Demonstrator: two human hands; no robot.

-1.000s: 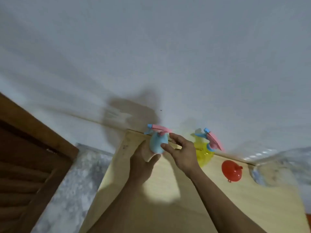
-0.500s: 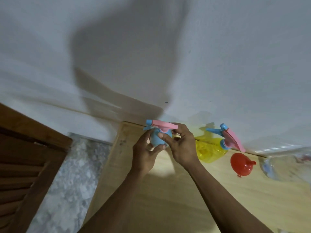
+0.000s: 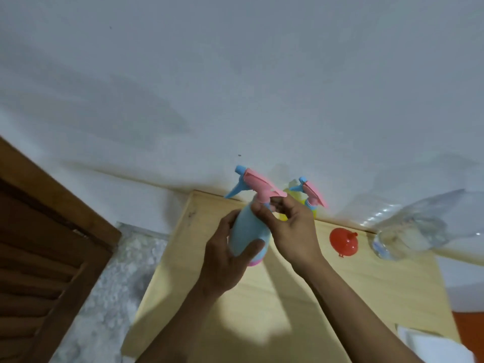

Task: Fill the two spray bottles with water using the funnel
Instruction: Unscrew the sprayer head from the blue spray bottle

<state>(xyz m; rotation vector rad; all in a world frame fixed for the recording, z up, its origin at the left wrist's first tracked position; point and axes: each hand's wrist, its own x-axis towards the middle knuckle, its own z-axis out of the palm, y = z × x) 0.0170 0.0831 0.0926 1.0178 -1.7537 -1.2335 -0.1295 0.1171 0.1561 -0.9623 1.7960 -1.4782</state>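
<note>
Pale wood worktop against a white wall. Left hand grips the blue spray bottle, lifted off the worktop, while right hand fingers pinch its pink neck. Yellow spray bottle stands behind by the wall, red funnel lies just right, beside a clear plastic bottle.

The yellow spray bottle sits half hidden behind the right hand; the clear bag is blurred

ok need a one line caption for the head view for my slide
Left hand holds the blue spray bottle while the right hand pinches its neck, red funnel waiting on the table.
</note>
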